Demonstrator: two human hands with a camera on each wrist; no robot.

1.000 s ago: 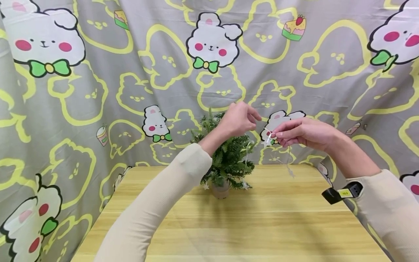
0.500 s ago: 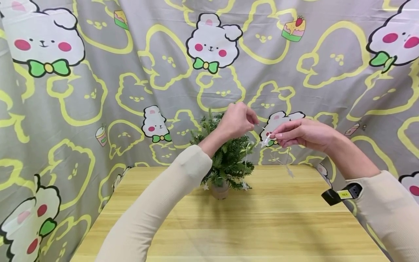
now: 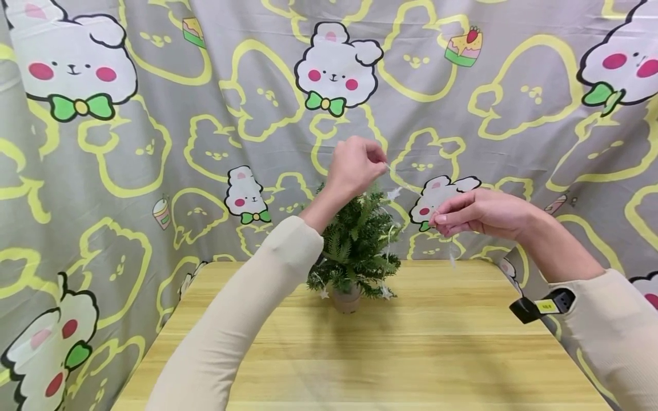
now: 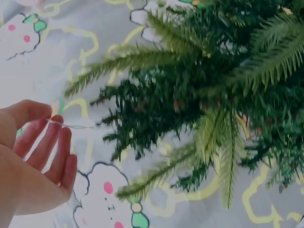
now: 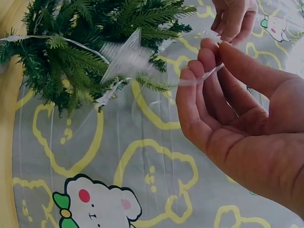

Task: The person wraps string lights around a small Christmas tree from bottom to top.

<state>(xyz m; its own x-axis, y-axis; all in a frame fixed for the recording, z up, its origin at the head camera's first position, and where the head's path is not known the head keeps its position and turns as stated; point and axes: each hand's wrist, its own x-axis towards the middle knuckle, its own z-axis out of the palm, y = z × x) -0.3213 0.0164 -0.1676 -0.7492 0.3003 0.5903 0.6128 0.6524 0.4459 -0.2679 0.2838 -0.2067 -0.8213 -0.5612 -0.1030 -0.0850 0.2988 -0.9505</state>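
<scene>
Indoors, a screened-off corner; home or studio can't be told, since the room beyond is hidden. The far side and both flanks are covered by a grey curtain (image 3: 442, 123), printed with cartoon rabbits (image 3: 336, 64), yellow outlines, cake slices (image 3: 464, 48) and a drink cup (image 3: 161, 213). A wood-grain table (image 3: 411, 348) is enclosed by it. A homely look is given by print and small tree (image 3: 354, 242).

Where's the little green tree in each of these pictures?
Head: the tree is slightly right of and below centre.
Left wrist: the tree fills much of the upper right.
Right wrist: the tree is at the upper left.
Shared landmark: the grey bunny-print curtain behind it.
</scene>
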